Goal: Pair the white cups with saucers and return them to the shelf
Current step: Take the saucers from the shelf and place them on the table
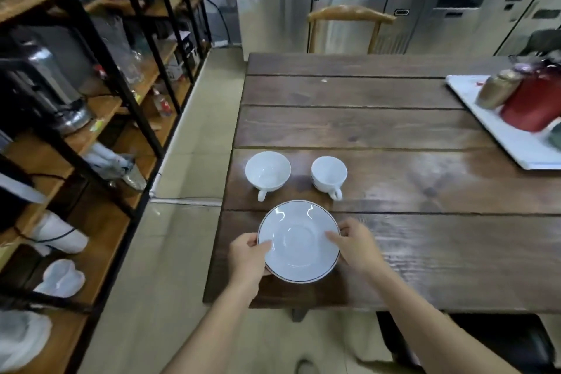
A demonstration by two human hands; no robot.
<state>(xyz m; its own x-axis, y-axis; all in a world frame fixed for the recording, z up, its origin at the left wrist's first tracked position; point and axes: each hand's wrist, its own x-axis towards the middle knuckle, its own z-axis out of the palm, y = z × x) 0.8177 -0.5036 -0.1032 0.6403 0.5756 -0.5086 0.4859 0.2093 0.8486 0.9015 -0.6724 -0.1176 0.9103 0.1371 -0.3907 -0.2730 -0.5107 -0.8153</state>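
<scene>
A white saucer (299, 241) with a thin dark rim is near the front left corner of the wooden table (394, 130). My left hand (247, 255) grips its left edge and my right hand (356, 247) grips its right edge. Whether a second saucer lies beneath it I cannot tell. Just beyond the saucer stand two empty white cups: a wider left cup (267, 171) and a smaller right cup (328, 174), both with handles turned toward me. The wooden shelf unit (100, 130) with black metal posts stands to my left.
A white tray (510, 133) with a red container (531, 103) and a gold jar sits at the table's right edge. A wooden chair (349, 20) stands at the far side, steel counters behind. The shelves hold appliances, glassware and white items. A pale floor aisle separates shelf and table.
</scene>
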